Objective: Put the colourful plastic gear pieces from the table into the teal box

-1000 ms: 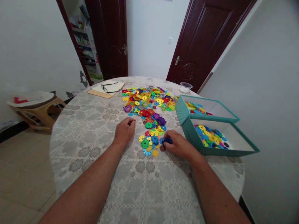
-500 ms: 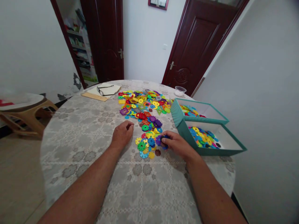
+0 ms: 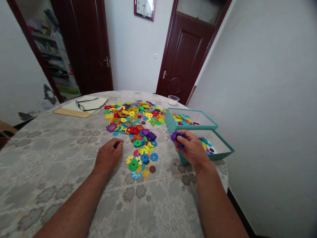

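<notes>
My right hand (image 3: 192, 147) is raised at the left end of the nearer teal box (image 3: 224, 155), pinching a few notched plastic discs (image 3: 174, 135), purple, black and blue. The hand hides part of that box and the discs inside it. My left hand (image 3: 108, 154) rests on the tablecloth with its fingers curled in, and nothing shows in them. Just right of it lies a loose trail of coloured notched discs, among them a green disc (image 3: 133, 165) and a blue disc (image 3: 154, 156). The trail runs back to a larger heap of discs (image 3: 133, 114).
A second teal box (image 3: 205, 116) with discs in it stands behind the nearer one. A clear plastic bowl (image 3: 173, 99) sits at the far edge. Black-framed glasses (image 3: 86, 108) lie on papers (image 3: 71, 112) at the back left. The round table wears a patterned cloth (image 3: 158, 211).
My right hand has lifted the discs off the trail and carried them right to the nearer box. My view has turned to the right. The left hand stays on the table.
</notes>
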Motion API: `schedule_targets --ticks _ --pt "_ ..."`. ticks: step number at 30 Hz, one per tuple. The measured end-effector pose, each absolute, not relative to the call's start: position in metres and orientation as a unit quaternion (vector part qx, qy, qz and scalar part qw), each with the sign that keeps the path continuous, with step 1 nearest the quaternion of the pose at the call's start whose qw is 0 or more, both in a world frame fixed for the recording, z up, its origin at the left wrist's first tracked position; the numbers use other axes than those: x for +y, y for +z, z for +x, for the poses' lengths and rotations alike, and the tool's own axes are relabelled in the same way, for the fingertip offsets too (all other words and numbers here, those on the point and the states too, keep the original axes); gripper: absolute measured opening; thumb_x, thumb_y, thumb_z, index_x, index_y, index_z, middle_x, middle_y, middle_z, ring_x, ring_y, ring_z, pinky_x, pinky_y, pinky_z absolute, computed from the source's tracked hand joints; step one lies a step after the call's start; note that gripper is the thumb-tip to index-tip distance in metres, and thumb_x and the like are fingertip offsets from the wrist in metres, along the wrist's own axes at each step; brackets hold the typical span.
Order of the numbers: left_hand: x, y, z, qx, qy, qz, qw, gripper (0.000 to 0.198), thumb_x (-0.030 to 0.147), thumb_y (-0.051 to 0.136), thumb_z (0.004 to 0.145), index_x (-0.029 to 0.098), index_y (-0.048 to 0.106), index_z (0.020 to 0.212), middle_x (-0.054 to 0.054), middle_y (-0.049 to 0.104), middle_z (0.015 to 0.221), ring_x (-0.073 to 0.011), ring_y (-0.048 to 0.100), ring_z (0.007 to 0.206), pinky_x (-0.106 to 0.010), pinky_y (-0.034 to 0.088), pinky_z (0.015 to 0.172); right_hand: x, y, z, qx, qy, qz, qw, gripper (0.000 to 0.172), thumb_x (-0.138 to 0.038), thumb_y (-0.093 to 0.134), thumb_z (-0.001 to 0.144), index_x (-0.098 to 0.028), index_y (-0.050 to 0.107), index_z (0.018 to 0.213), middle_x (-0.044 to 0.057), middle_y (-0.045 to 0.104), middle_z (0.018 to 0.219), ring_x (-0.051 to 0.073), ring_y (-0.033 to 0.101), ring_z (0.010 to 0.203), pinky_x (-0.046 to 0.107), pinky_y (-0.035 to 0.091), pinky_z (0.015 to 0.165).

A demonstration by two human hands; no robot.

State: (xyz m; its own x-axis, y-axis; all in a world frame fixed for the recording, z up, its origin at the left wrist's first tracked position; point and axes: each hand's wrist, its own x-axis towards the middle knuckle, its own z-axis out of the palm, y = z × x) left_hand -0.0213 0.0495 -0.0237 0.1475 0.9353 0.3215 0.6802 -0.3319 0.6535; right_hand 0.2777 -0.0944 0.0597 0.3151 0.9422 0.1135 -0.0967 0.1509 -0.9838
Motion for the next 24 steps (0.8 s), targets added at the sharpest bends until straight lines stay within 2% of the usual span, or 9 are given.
schedule_targets --ticks 3,6,8,17,20,24 --pt "0.049 -0.024 -0.021 0.554 0.351 0.734 0.178 0.029 0.041 0.050 0.089 0.025 0.073 0.095 -0.004 0.079 0.097 -0.0248 0.071 0.091 -0.032 0.053 0.083 -0.098 0.058 0.307 -0.439 0.210 -0.635 0.600 0.030 -0.039 0.068 0.086 -0.023 0.069 0.111 0.000 0.067 0.081 0.019 0.061 0.072 0.034 0.056 0.068" --pt "0.050 -0.025 -0.022 0.559 0.343 0.733 0.178 0.030 0.041 0.050 0.089 0.025 0.074 0.098 -0.004 0.079 0.099 -0.0250 0.072 0.093 -0.032 0.053 0.084 -0.098 0.051 0.329 -0.459 0.002 -0.723 0.517 0.031 -0.031 0.050 0.091 -0.021 0.072 0.111 0.008 0.073 0.101 0.024 0.066 0.089 0.042 0.055 0.086" --pt "0.051 -0.027 -0.023 0.562 0.335 0.736 0.176 0.030 0.041 0.049 0.090 0.025 0.074 0.099 -0.004 0.079 0.100 -0.0253 0.072 0.093 -0.033 0.052 0.085 -0.099 0.047 0.337 -0.467 -0.065 -0.734 0.489 0.037 -0.026 0.044 0.091 -0.020 0.073 0.113 0.011 0.074 0.113 0.027 0.067 0.103 0.044 0.052 0.096" --pt "0.052 -0.028 -0.023 0.557 0.338 0.737 0.181 0.031 0.041 0.048 0.090 0.024 0.073 0.099 -0.005 0.078 0.103 -0.0257 0.071 0.097 -0.034 0.052 0.088 -0.101 0.047 0.338 -0.478 -0.145 -0.751 0.432 0.046 -0.021 0.039 0.089 -0.014 0.071 0.122 0.017 0.072 0.123 0.030 0.064 0.116 0.048 0.046 0.105" --pt "0.050 -0.027 -0.021 0.553 0.346 0.733 0.191 0.030 0.040 0.049 0.090 0.024 0.073 0.098 -0.005 0.078 0.100 -0.0249 0.071 0.095 -0.033 0.052 0.087 -0.102 0.048 0.334 -0.477 -0.176 -0.750 0.423 0.042 -0.021 0.040 0.090 -0.014 0.072 0.117 0.016 0.072 0.119 0.030 0.063 0.115 0.049 0.045 0.107" --pt "0.049 -0.028 -0.019 0.551 0.360 0.729 0.190 0.028 0.038 0.050 0.089 0.024 0.073 0.097 -0.005 0.078 0.099 -0.0235 0.070 0.094 -0.032 0.052 0.087 -0.099 0.052 0.307 -0.505 -0.188 -0.706 0.459 0.031 -0.024 0.045 0.095 -0.019 0.072 0.110 0.012 0.073 0.112 0.028 0.065 0.108 0.046 0.049 0.101"
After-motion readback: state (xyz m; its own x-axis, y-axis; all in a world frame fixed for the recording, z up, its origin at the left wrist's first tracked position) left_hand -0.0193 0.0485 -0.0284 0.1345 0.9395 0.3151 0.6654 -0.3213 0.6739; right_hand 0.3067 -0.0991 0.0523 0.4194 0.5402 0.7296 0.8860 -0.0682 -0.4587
